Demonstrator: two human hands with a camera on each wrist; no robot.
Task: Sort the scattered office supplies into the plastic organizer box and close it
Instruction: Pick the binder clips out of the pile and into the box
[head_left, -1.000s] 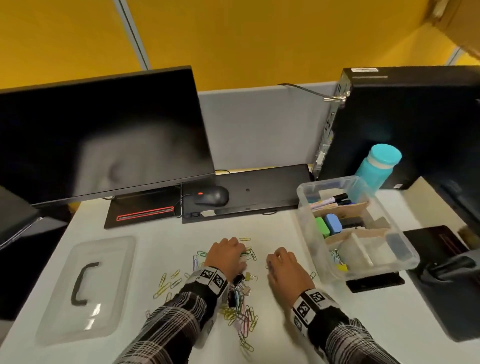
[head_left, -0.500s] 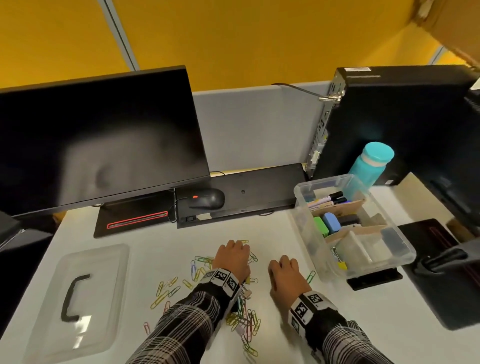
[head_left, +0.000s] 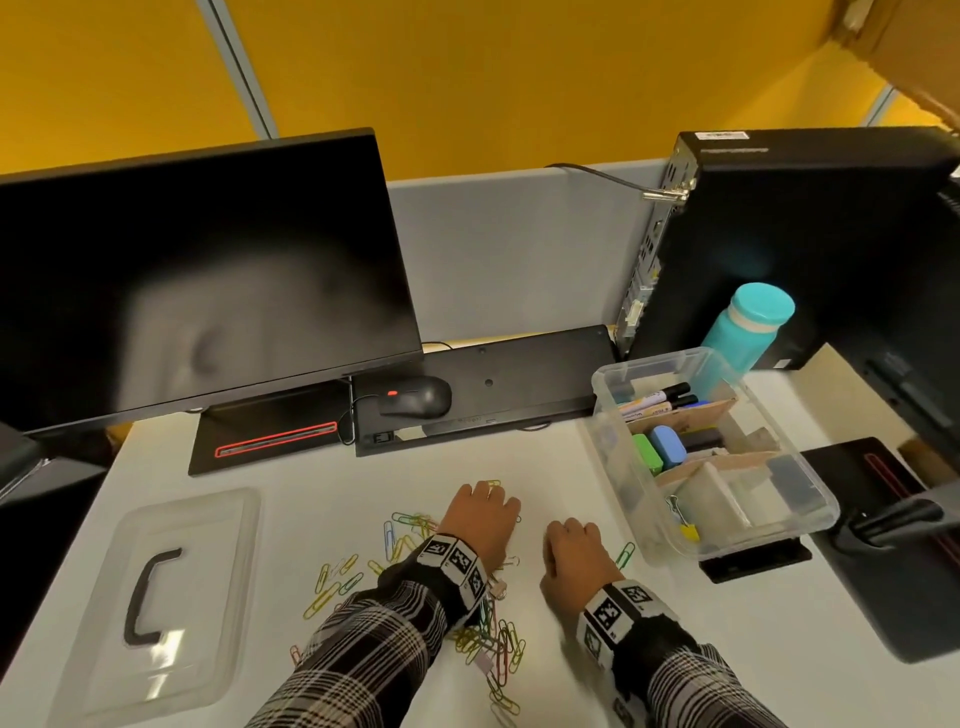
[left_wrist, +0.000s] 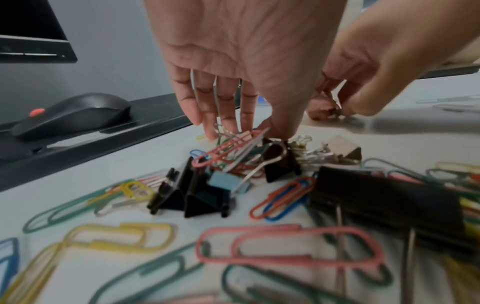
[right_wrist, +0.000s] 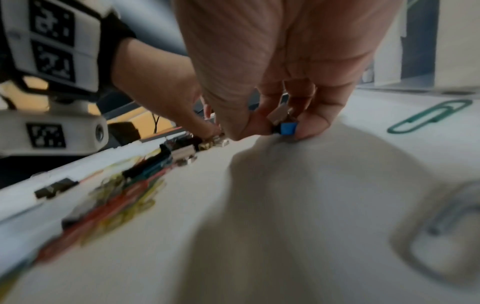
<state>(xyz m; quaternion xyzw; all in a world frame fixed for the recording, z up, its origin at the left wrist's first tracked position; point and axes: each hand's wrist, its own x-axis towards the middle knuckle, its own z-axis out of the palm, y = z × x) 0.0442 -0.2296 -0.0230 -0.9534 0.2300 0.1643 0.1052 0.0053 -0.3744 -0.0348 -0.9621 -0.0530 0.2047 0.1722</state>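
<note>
Paper clips (head_left: 332, 587) in many colours lie all over the white desk (head_left: 363, 483), just left of the clear organizer box (head_left: 623, 499). I see black binder clips (left_wrist: 197, 195) mixed in with them, and one bigger black clip (left_wrist: 384, 197) too.

My left hand (head_left: 480, 519) is down on the pile, well to the left of the box. Its fingers (left_wrist: 207, 115) hang straight and a little spread, and the tips touch a pink paper clip (left_wrist: 228, 146) and some wire clips. It is not closed around anything that I can see.

My right hand (head_left: 574, 558) is between the left hand and the box, low on the desk. Its thumb and fingers (right_wrist: 309, 123) are curled in tight and pinch a small blue binder clip (right_wrist: 287, 128) with silver handles. A green paper clip (head_left: 626, 555) lies alone between this hand and the box.

The box stands open. Markers (head_left: 657, 397) lie in its back part. A green block (head_left: 647, 453) and a blue block (head_left: 669, 446) sit in the middle part. A yellow clip (head_left: 688, 530) lies in the front part.

The clear lid (head_left: 156, 597) with a black handle lies flat, far left of the box, past the clips. A black mouse (head_left: 415, 397) and a dark screen (head_left: 197, 280) sit behind and left of the box. A teal bottle (head_left: 748, 327) stands just behind the box.
</note>
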